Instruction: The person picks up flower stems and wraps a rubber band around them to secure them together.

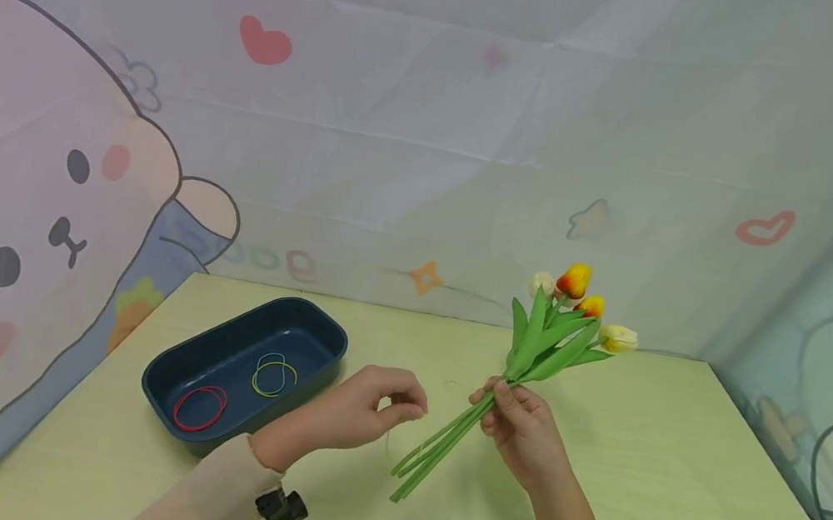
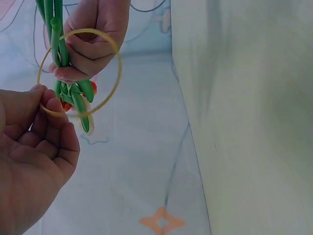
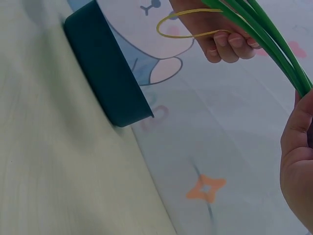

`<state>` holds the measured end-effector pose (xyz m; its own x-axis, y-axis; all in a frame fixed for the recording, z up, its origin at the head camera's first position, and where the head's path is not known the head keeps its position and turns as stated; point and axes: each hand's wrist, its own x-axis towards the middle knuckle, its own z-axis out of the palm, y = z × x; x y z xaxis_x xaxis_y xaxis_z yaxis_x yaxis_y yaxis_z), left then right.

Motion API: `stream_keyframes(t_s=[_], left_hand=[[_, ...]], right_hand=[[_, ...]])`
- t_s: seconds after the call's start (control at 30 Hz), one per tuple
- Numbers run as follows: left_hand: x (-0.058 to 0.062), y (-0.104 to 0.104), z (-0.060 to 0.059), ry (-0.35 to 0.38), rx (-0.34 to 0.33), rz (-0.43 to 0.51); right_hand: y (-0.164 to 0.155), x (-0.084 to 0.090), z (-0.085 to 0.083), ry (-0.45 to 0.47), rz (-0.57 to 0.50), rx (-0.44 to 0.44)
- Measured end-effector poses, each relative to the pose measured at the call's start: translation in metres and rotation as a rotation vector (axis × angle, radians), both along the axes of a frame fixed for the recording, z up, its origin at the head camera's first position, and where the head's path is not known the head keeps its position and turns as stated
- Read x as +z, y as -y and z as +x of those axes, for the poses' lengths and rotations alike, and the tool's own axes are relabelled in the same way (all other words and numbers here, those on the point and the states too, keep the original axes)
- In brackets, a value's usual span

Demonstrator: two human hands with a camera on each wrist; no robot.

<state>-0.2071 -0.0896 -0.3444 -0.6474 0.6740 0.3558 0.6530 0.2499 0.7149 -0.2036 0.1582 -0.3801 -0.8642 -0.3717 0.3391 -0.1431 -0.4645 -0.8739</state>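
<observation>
My right hand (image 1: 526,434) grips a small bunch of tulips (image 1: 547,344) around the stems, just below the leaves. The blooms are white, pale yellow and orange-red, and they point up and away to the right. Loose stem ends (image 1: 439,451) slant down to the left, toward my left hand (image 1: 364,410). Between its thumb and fingers, the left hand pinches a yellow rubber band (image 2: 119,73), which hangs as a round loop. In the left wrist view the loop overlaps the stems and the right hand; in the right wrist view the band (image 3: 183,36) reaches across to the stems (image 3: 274,44).
A dark blue tray (image 1: 243,373) stands on the pale table (image 1: 638,465), behind the left forearm. Inside it lie a red rubber band (image 1: 225,401), a yellow one (image 1: 272,396) and a blue one (image 1: 272,354). A printed cloth (image 1: 429,127) hangs behind the table.
</observation>
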Motion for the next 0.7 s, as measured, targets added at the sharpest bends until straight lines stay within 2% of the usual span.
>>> stream_keyframes(t_s=[0.5, 0.7], left_hand=[[0.008, -0.005, -0.004, -0.043, 0.002, 0.032], [0.013, -0.007, -0.004, -0.034, -0.002, 0.030]], right_hand=[[0.007, -0.001, 0.002, 0.008, 0.044, 0.043], [0.012, -0.005, 0.003, 0.016, 0.059, 0.065]])
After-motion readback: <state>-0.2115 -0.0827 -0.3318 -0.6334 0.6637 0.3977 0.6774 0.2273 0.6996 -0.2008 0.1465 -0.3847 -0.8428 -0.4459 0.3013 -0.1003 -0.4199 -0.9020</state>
